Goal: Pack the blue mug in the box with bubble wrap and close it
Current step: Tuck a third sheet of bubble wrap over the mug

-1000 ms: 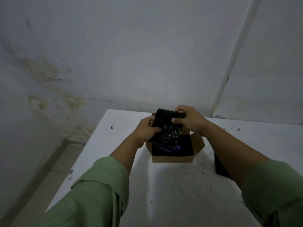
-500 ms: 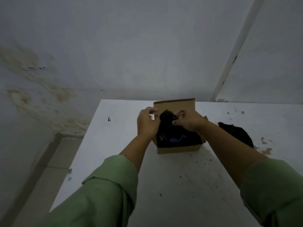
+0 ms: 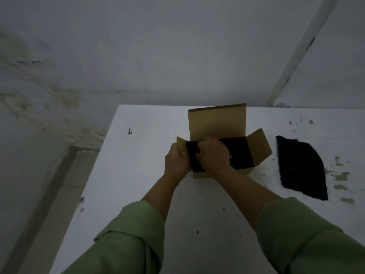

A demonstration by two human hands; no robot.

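A small brown cardboard box (image 3: pixel 217 121) stands open on the white table (image 3: pixel 138 175), back flap upright, side flaps spread. Black bubble wrap (image 3: pixel 240 153) fills its inside; a thin sliver of the blue mug (image 3: pixel 227 146) shows beside my right hand. My left hand (image 3: pixel 175 161) is at the box's left side, fingers curled over the left flap and the wrap's edge. My right hand (image 3: pixel 213 155) reaches into the box's left part, fingers closed on the black wrap. Most of the mug is hidden.
A second sheet of black bubble wrap (image 3: pixel 302 167) lies flat on the table right of the box. The table's left edge (image 3: pixel 94 169) drops to a tiled floor. A stained wall rises just behind the table. Dark and brownish specks dot the tabletop at right.
The wrap that my hands held above the box has gone down inside it. Both hands have dropped to the box's left side. The view has tilted down, showing the second sheet.
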